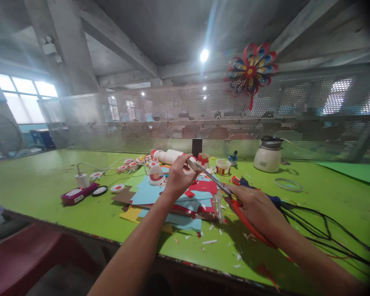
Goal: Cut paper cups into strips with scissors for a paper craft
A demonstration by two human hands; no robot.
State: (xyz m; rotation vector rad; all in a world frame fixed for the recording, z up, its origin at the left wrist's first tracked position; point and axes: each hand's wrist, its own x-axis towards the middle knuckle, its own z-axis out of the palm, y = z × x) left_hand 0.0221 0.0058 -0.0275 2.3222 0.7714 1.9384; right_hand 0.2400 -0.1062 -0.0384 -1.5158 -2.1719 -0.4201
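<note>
My left hand (179, 176) pinches a paper piece (191, 161); right hand (256, 207) grips scissors (217, 183), cutting midway; paper sheets (160, 193) remain uncut.

Two bare forearms in view, no sleeves visible, left hand (179, 177) and right hand (255, 208) ungloved, no rings or watch seen

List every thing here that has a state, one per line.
scissors: blades open, held in right hand
paper cup: held in left hand, at the blades
coloured paper sheets: flat, stacked loosely
white pot: lid on
paper pinwheel: hung on the mesh
</note>
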